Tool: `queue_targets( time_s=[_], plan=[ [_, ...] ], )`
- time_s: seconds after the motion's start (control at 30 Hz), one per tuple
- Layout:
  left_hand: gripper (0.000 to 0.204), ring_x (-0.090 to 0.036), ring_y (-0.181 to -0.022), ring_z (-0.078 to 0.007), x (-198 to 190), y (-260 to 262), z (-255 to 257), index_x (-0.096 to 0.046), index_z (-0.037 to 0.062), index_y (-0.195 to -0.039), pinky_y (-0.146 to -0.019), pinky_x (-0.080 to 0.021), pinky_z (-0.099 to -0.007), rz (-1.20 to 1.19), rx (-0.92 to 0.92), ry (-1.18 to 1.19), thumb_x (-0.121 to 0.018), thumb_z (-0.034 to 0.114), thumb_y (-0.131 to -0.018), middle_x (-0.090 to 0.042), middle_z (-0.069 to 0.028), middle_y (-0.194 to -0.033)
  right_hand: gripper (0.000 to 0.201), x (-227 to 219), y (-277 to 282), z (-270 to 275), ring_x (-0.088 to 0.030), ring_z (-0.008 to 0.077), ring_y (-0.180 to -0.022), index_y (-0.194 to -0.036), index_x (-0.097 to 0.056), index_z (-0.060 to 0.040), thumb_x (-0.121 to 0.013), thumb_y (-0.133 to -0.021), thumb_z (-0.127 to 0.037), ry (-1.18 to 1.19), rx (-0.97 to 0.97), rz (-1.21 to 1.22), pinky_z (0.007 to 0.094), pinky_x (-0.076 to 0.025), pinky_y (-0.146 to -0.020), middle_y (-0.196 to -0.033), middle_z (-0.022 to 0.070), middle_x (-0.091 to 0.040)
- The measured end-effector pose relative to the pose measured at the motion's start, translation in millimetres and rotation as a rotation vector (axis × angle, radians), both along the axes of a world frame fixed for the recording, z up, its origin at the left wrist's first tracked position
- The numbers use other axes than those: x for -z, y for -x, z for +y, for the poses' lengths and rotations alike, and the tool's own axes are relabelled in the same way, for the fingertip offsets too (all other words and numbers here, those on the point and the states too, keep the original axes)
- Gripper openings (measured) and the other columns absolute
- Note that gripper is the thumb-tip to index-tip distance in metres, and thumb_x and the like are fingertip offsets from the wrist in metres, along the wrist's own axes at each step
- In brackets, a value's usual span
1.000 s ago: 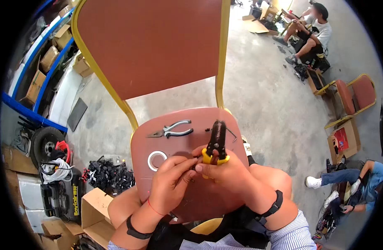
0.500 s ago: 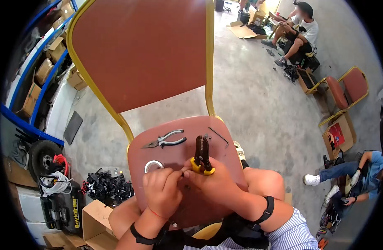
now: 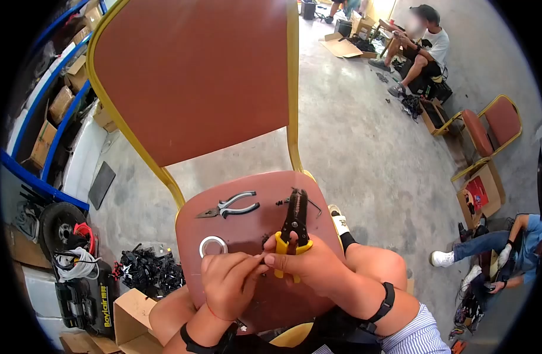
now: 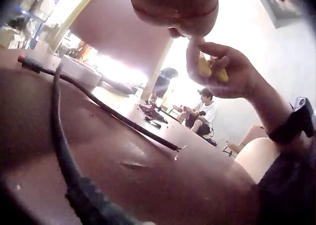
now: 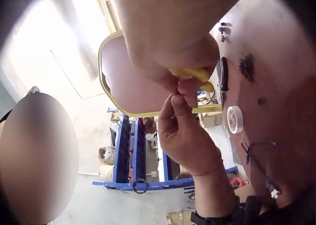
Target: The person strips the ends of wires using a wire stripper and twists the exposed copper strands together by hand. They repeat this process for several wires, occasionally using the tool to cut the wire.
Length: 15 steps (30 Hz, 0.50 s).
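My right hand (image 3: 303,265) grips wire strippers (image 3: 294,221) by their yellow handles, the dark jaws pointing away from me over the chair seat (image 3: 265,183). My left hand (image 3: 228,283) has its fingertips against the right thumb and pinches a small thin piece there. That piece is mostly hidden by the fingers, and I cannot tell its kind. Below the left hand, a dark cable (image 4: 108,109) with a red end lies on the seat. A white tape roll (image 3: 205,248) sits near the left knuckles, and grey-handled pliers (image 3: 227,206) lie beyond it.
Beyond the strippers lie a hex key (image 3: 314,206) and small dark screws. The red chair back (image 3: 194,82) rises behind the seat. A pile of black parts (image 3: 147,271) and a cardboard box (image 3: 132,318) stand on the floor at left. Two people sit at right.
The head view has shifted, so the seat sits lower and further left. My hands stay together at the fingertips; the strippers' handles look further apart than half a second ago.
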<state>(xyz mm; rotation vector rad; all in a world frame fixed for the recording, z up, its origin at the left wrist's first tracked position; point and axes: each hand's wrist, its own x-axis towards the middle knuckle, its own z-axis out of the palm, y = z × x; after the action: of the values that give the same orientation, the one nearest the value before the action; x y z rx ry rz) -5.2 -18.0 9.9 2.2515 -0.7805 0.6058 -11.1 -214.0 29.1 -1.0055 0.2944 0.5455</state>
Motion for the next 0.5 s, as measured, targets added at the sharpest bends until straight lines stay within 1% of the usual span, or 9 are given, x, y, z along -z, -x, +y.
queue_targets(
  time_s=[0.07,0.1,0.17,0.2,0.27,0.4,0.5],
  plan=[
    [0.024,-0.064,-0.077,-0.0189,3.0,-1.2,-0.6,-0.076,0.0108,-0.099,-0.071,-0.042,-0.0336,-0.014,-0.013,0.070,-0.083,0.010,-0.076,-0.070,0.0007,-0.091,0.027,4.0,3.1,6.0,-0.062,0.0117,-0.070,-0.115,-0.062,-0.0059,-0.077,-0.093,-0.014,-0.030,0.041,-0.004,0.0243,-0.048,-0.057,-0.092,0.0035,-0.068],
    [0.024,-0.064,-0.076,-0.0188,4.2,-0.8,-0.4,-0.076,0.0106,-0.100,-0.071,-0.042,-0.0334,-0.016,-0.018,0.103,-0.083,0.010,-0.077,-0.070,0.0005,-0.092,0.025,7.1,6.3,9.5,-0.064,0.0128,-0.077,-0.115,-0.062,-0.0061,-0.075,-0.095,-0.014,-0.045,0.073,-0.008,0.0247,-0.049,-0.058,-0.095,0.0040,-0.069],
    [0.028,-0.065,-0.076,-0.0187,2.7,-1.7,-0.8,-0.077,0.0094,-0.103,-0.070,-0.042,-0.0331,-0.074,-0.010,0.036,-0.082,0.009,-0.076,-0.071,-0.0002,-0.093,0.022,12.9,8.3,14.4,-0.068,0.0150,-0.089,-0.116,-0.062,-0.0065,-0.072,-0.097,-0.013,-0.072,0.134,-0.032,0.0253,-0.050,-0.059,-0.101,0.0049,-0.069],
    [0.030,-0.065,-0.076,-0.0187,1.3,-2.2,-0.3,-0.077,0.0088,-0.105,-0.070,-0.043,-0.0329,-0.105,-0.005,0.002,-0.081,0.008,-0.076,-0.071,-0.0005,-0.093,0.023,14.8,8.4,15.5,-0.066,0.0142,-0.083,-0.115,-0.062,-0.0060,-0.074,-0.096,-0.013,-0.101,0.164,-0.018,0.0254,-0.050,-0.059,-0.099,0.0045,-0.069],
    [0.032,-0.065,-0.078,-0.0181,2.5,-4.7,0.0,-0.076,0.0071,-0.108,-0.071,-0.043,-0.0322,-0.094,0.035,-0.017,-0.079,0.007,-0.076,-0.071,-0.0008,-0.096,0.025,16.7,5.9,18.4,-0.063,0.0127,-0.072,-0.113,-0.063,-0.0048,-0.076,-0.093,-0.013,-0.161,0.227,0.003,0.0255,-0.049,-0.059,-0.094,0.0038,-0.069],
    [0.034,-0.065,-0.082,-0.0168,6.4,-4.1,-1.7,-0.076,0.0047,-0.111,-0.071,-0.043,-0.0319,-0.131,0.035,-0.072,-0.074,0.006,-0.077,-0.070,-0.0006,-0.100,0.020,6.9,4.4,18.0,-0.064,0.0124,-0.074,-0.109,-0.064,-0.0058,-0.075,-0.094,-0.012,-0.072,0.270,0.038,0.0255,-0.049,-0.059,-0.093,0.0035,-0.069],
    [0.031,-0.065,-0.085,-0.0167,8.9,-3.1,1.5,-0.075,0.0055,-0.109,-0.072,-0.043,-0.0324,-0.112,0.014,-0.127,-0.073,0.007,-0.078,-0.070,-0.0007,-0.100,0.017,14.8,7.0,24.3,-0.063,0.0117,-0.073,-0.107,-0.064,-0.0062,-0.074,-0.094,-0.012,0.005,0.286,0.039,0.0255,-0.049,-0.059,-0.092,0.0034,-0.070]
  ],
)
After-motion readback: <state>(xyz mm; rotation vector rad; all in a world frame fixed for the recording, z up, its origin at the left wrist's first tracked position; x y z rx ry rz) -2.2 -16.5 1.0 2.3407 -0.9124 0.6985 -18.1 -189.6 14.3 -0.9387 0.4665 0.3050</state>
